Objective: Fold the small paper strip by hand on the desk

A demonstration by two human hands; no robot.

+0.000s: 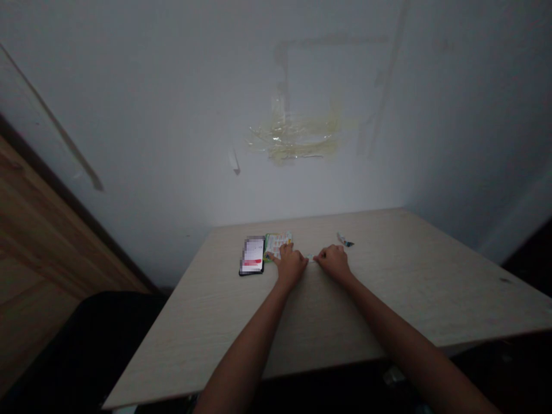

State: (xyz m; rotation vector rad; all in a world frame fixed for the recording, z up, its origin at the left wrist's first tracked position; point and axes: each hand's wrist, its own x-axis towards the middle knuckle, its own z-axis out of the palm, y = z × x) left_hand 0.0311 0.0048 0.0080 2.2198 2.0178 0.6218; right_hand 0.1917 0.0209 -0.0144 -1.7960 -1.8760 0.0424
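My left hand (292,268) lies on the table with its fingers spread over the lower right of a printed sheet or packet (278,238) with green edges. Its thumb reaches the left end of a small pale strip (311,258), whose material I cannot make out. At the strip's right end, my right hand (334,262) is closed, thumb and fingertips pinched together on it. Left of the printed sheet lies a phone (253,256) in a dark case, its screen lit. Just beyond my right hand is a small crumpled scrap (344,238), pale with a dark end.
The light wooden table (215,339) meets a grey wall (181,144) at the back. Yellowed tape (302,141) sticks to the wall. A wooden panel (38,230) and a dark rounded object (99,339) stand left of the table.
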